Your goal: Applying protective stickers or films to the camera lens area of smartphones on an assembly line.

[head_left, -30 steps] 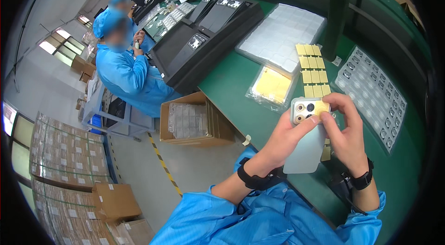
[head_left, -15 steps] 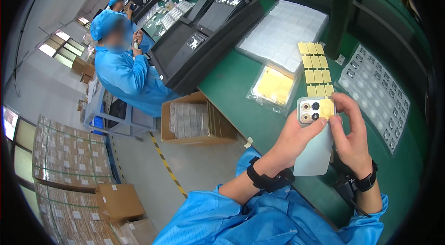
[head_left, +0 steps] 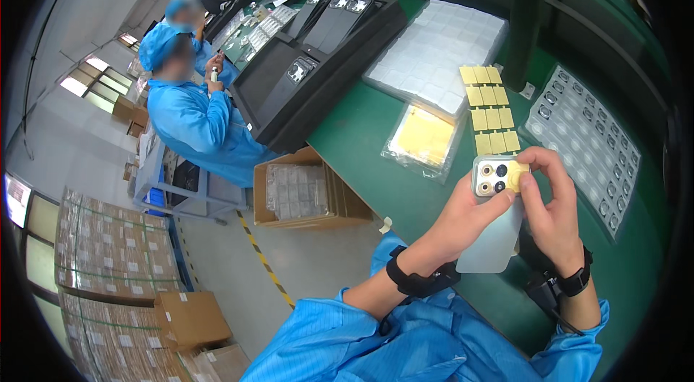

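A pale phone back cover [head_left: 486,246] is held tilted above the green table, camera end away from me. Round lenses [head_left: 494,178] sit in its camera block, and a yellow protective film [head_left: 515,174] covers the block's right side. My left hand [head_left: 463,219] grips the cover from the left, its thumb lying just below the lenses. At the upper right corner my right hand [head_left: 553,212] is closed on the cover, with the thumb against the yellow film and the index finger curled over the far edge. The fingers beneath the cover are hidden.
Yellow film pieces [head_left: 489,96] lie in rows beyond my hands, beside a bag of yellow sheets [head_left: 423,135]. A white tray [head_left: 437,57], a clear tray of round parts [head_left: 578,136] and a black tray [head_left: 271,125] surround them. Left stand a cardboard box [head_left: 318,219] and a co-worker [head_left: 191,114].
The camera end of the cover has shifted slightly right with both hands. My right thumb now lies farther over the yellow film. The nearer co-worker's head has turned.
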Demonstrator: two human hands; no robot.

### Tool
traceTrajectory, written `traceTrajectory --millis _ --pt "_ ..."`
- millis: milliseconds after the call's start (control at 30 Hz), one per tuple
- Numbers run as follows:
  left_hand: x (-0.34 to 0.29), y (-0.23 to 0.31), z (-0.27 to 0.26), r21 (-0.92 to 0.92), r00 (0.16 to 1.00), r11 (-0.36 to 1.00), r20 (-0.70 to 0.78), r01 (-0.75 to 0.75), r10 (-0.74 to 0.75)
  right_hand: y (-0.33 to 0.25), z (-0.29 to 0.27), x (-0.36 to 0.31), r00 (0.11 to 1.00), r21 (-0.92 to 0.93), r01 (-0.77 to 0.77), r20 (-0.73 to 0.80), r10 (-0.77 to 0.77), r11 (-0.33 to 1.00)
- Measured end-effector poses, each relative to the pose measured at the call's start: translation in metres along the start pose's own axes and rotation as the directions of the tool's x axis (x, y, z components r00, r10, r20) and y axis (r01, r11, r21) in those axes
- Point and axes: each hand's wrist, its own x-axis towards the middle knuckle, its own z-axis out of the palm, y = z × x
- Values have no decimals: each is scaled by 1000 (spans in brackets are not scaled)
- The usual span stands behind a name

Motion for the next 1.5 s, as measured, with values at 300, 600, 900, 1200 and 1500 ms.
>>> traceTrajectory --millis 300,600,900,1200,1500 --pt "-4 2 0 32 999 999 30 -33 32 1 -2 -2 999 16 -8 31 8 1000" --pt "-9 15 0 27 994 999 98 42 -44 -15 -9 2 950 56 -275 168 263 960" --pt "-13 14 10 1 982 995 156 103 -102 -1 -13 -6 957 196 -271 163 241 943" --pt "-22 26 13 1 999 1000 -15 29 -29 -19 -13 0 919 483 -391 247 307 784" --pt "-20 21 28 86 977 989 -167 -117 130 -2 -13 -2 990 263 46 119 -79 964"
